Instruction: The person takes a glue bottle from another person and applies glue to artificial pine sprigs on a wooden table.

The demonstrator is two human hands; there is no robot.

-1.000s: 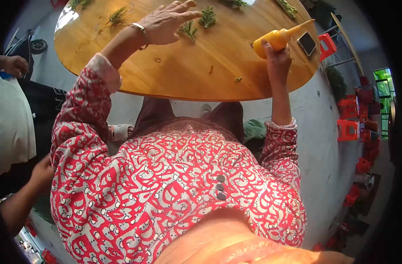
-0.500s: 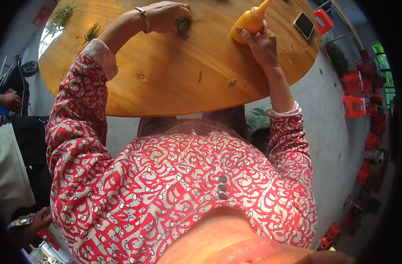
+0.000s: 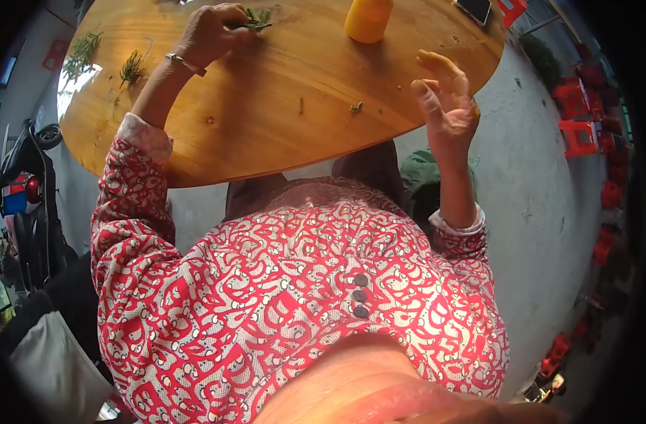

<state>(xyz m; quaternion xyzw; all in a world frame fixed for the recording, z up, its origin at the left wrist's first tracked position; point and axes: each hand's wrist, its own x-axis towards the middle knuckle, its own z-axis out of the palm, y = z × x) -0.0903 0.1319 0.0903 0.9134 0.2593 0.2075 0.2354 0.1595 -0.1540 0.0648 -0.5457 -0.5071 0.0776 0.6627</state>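
Observation:
Near the far left part of the round wooden table [image 3: 266,134], my left hand [image 3: 211,37] has its thumb and fingers closed on a small dark green leafy sprig [image 3: 259,20]. My right hand [image 3: 450,106] is raised at the table's right edge, fingers apart and holding nothing. The yellow squeeze bottle [image 3: 369,20] stands upright on the table, apart from both hands; its top is cut off by the frame's upper edge.
More green sprigs [image 3: 131,68] lie on the table's left side, and a small green scrap [image 3: 356,107] is near the front. A phone [image 3: 474,10] rests at the far right. Red plastic stools [image 3: 577,138] line the right side; a scooter [image 3: 33,177] stands at left.
My right hand has let go of the yellow bottle and drawn back toward me. My left hand has shifted left with the sprig. The person's hands at far left are out of view.

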